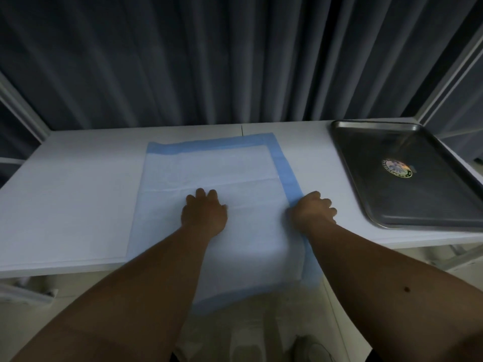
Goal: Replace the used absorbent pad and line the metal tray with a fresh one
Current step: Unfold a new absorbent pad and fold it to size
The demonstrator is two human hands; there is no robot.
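The left hand (203, 212) presses flat, fingers spread, on the pad (209, 168) lying mid-bench (65, 178), its near end hanging over the edge. The right hand (313, 209) curls over the pad's right border; actual grip unclear. Far right, the tray (379, 205) sits bare, so lining appears still to come.

Absorbent pad (209, 173): white/pale blue centre w/ faint quilted texture, brighter blue border along far & right edges, blue also at the near edge hanging off the table. Table (78, 178): plain white, no pattern. Metal tray (371, 194): dark grey steel, shiny silver rim, streaky light reflection near the far part. Round sticker (396, 168) on tray floor: dark green ring, whitish middle w/ bluish motif, orange glare on top; lettering too small to read. Curtain (235, 61) behind: dark grey-blue, vertical folds. Floor (261, 322) below: pale beige.
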